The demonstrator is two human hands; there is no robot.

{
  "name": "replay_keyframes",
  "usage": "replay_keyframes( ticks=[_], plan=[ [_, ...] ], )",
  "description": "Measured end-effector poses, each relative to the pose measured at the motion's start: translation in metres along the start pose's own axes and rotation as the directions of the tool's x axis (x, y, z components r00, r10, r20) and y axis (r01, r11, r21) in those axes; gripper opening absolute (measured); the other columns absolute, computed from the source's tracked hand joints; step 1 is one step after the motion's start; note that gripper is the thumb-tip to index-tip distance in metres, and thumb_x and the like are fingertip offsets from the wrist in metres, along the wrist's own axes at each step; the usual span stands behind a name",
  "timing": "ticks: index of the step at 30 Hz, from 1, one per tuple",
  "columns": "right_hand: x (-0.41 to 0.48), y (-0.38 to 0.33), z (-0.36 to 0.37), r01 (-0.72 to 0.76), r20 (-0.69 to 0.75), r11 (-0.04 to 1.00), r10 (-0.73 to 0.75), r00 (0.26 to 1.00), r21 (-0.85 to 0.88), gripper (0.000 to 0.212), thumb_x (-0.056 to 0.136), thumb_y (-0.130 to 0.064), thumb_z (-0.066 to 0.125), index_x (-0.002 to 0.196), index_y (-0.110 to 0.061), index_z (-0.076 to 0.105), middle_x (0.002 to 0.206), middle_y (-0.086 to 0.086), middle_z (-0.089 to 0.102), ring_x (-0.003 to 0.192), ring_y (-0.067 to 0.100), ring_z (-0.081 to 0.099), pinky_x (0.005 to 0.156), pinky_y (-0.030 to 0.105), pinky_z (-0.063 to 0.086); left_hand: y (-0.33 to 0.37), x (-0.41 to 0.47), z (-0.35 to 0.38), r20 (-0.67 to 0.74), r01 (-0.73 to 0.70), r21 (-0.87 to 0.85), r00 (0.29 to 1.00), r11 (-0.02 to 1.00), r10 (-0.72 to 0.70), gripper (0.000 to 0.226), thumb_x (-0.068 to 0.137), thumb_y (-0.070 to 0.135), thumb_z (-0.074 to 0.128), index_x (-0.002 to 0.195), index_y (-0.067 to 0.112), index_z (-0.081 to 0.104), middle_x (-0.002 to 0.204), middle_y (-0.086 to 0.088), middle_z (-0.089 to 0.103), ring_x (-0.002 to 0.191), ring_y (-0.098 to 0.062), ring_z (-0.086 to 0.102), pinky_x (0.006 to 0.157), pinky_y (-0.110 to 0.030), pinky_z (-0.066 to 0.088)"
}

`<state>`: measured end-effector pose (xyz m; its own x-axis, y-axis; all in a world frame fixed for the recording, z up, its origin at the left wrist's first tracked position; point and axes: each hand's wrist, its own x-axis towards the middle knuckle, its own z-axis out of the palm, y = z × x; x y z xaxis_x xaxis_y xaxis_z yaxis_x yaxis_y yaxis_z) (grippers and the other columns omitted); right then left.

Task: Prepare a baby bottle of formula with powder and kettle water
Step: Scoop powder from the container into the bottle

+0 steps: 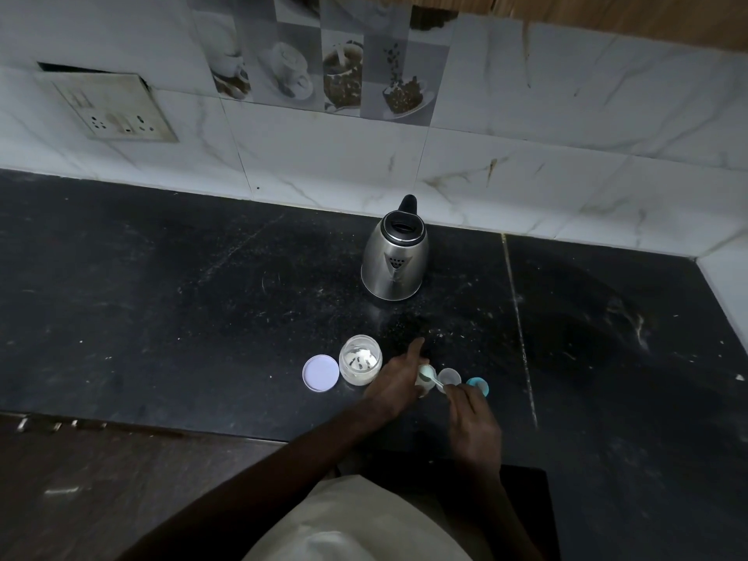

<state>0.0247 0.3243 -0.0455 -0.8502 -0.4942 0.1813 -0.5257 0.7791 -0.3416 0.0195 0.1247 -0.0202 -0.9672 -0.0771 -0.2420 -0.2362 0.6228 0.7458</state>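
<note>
On the black counter, my left hand (398,380) wraps around the small baby bottle (426,377), of which only the open rim shows. My right hand (471,419) pinches a white spoon (435,380) whose bowl sits over the bottle's mouth. Left of the bottle stands an open clear jar (360,364) with white powder in it, and its round white lid (320,373) lies flat beside it. A clear cap (449,376) and a teal bottle ring (478,385) rest just right of the bottle. The steel kettle (394,257) stands farther back with its black lid closed.
A tiled wall runs behind the counter, with a socket plate (115,111) at the upper left. The counter's front edge (162,423) lies just below the jar, with a dark wooden front under it. A pale seam (520,330) crosses the counter right of the kettle.
</note>
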Motion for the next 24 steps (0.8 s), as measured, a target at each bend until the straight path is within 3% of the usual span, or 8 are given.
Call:
replay_keyframes(
  ticks=[6,9,17,21,24],
  plan=[
    [0.003,0.002,-0.002,-0.027,0.038,0.999,0.029,0.999,-0.037,0.034,0.094,-0.009,0.073,0.128,-0.011,0.068,0.126,0.005,0.065,0.116,0.018,0.06,0.095,0.026,0.05,-0.002,0.0,0.002,-0.006,-0.016,-0.001,1.0,1.0,0.016,0.1,0.084,0.005,0.081,0.164,0.01,0.02,0.145,-0.005,0.065,0.133,-0.028,0.06,0.11,-0.034,0.045],
    [0.005,0.001,-0.004,-0.003,0.012,0.998,0.004,1.0,-0.067,0.025,0.097,-0.006,0.063,0.121,-0.007,0.071,0.121,0.007,0.067,0.113,0.02,0.061,0.093,0.025,0.051,-0.003,0.001,0.002,-0.015,-0.018,-0.009,1.0,1.0,0.017,0.1,0.084,0.006,0.082,0.163,0.01,0.022,0.145,-0.006,0.065,0.133,-0.028,0.061,0.111,-0.035,0.047],
    [0.007,-0.01,-0.011,-0.004,-0.051,1.0,0.005,0.999,0.024,0.027,0.099,-0.011,0.05,0.114,-0.005,0.072,0.113,0.008,0.067,0.1,0.018,0.064,0.083,0.027,0.056,-0.004,0.001,0.002,-0.016,-0.01,-0.003,1.0,1.0,0.01,0.099,0.084,0.008,0.082,0.163,0.012,0.022,0.146,-0.005,0.064,0.133,-0.027,0.06,0.111,-0.036,0.047],
    [0.008,-0.013,-0.017,-0.036,-0.085,0.999,0.038,0.996,0.032,0.02,0.098,-0.001,0.06,0.114,-0.005,0.072,0.113,0.007,0.067,0.1,0.017,0.063,0.09,0.028,0.054,-0.004,0.002,0.003,-0.008,-0.007,-0.011,1.0,1.0,0.007,0.099,0.084,0.006,0.081,0.163,0.014,0.022,0.146,-0.004,0.064,0.133,-0.027,0.06,0.111,-0.035,0.047],
    [0.011,-0.01,-0.018,-0.025,-0.055,0.999,0.027,0.998,0.033,0.025,0.096,-0.005,0.052,0.111,-0.007,0.071,0.11,0.005,0.065,0.097,0.014,0.06,0.08,0.024,0.053,-0.004,0.001,0.003,-0.009,-0.014,-0.01,1.0,1.0,0.013,0.099,0.085,0.007,0.081,0.164,0.012,0.022,0.147,-0.004,0.063,0.133,-0.026,0.06,0.111,-0.035,0.046]
  ],
)
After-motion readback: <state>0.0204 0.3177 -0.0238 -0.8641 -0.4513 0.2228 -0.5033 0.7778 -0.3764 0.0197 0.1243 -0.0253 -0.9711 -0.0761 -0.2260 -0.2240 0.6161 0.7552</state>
